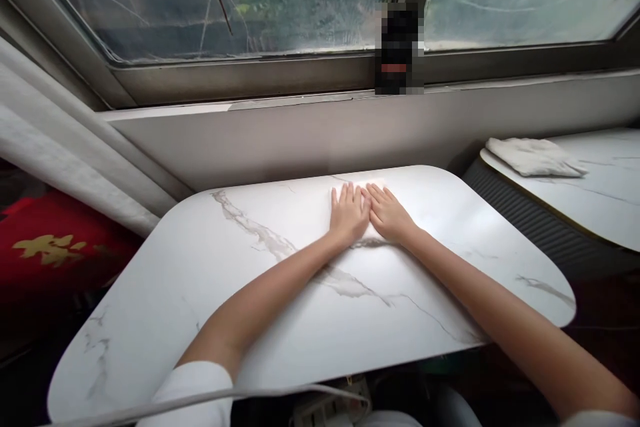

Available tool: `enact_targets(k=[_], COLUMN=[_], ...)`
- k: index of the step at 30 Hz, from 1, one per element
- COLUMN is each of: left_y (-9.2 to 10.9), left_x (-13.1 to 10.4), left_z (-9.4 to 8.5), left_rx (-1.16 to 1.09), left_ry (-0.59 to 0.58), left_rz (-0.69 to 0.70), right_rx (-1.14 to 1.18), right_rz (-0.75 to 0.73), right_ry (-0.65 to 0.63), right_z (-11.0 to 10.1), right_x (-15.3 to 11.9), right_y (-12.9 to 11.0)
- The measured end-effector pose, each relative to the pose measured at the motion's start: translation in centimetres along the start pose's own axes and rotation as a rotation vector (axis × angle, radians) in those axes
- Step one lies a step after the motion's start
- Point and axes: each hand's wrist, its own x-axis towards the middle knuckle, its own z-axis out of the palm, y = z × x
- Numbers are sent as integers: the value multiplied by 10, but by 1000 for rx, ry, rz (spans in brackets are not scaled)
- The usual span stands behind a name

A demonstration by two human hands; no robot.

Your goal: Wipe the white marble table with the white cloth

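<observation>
My left hand (349, 215) lies flat near the far edge of a white marble-patterned table (270, 287). Beside it, with thumbs close together, my right hand (390, 213) is pressed down flat as well. Under both palms is a white cloth (373, 235), mostly hidden; a strip of it shows between and below the hands. The fingers of both hands are stretched forward and wrapped round nothing.
A second marble-patterned table (610, 193) at the right bears a folded white cloth (535, 157). Behind stands a window ledge (280, 104). A pale curtain (75, 120) and red fabric with gold marks (55, 247) are at the left. A light cable (280, 391) crosses the near edge.
</observation>
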Motion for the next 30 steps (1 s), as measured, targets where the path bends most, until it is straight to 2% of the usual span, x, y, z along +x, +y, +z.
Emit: enact_targets(k=[3, 5, 7, 9, 11, 13, 16, 20, 23, 26, 30], left_y=[41, 67, 87, 102, 110, 113, 108, 92, 85, 88, 109], left_x=[-54, -89, -115, -126, -120, -97, -40, 41, 81, 101, 106], left_z=[-5, -10, -14, -16, -14, -6, 11, 31, 42, 51, 60], left_rx=[-44, -93, -136, -169, -198, -216, -202, -138, -99, -52, -10], left_ry=[-53, -98, -140, -173, -194, -201, -179, -116, -63, -31, -43], left_rz=[88, 181, 276, 341, 352, 327, 249, 120, 48, 42, 108], right_rx=[25, 30, 21, 2, -27, -49, -15, 80, 120, 130, 106], right_rz=[-44, -24, -6, 34, 97, 167, 263, 247, 201, 160, 169], right_ry=[59, 98, 128, 133, 120, 87, 23, -31, -27, 2, 31], right_z=[-14, -25, -33, -37, -34, -27, -17, -8, -2, 5, 9], right_x=[-71, -120, -161, -186, -192, -177, -121, -31, 11, 21, -2], right_y=[-2, -5, -8, -7, 1, 17, 54, 103, 129, 151, 175])
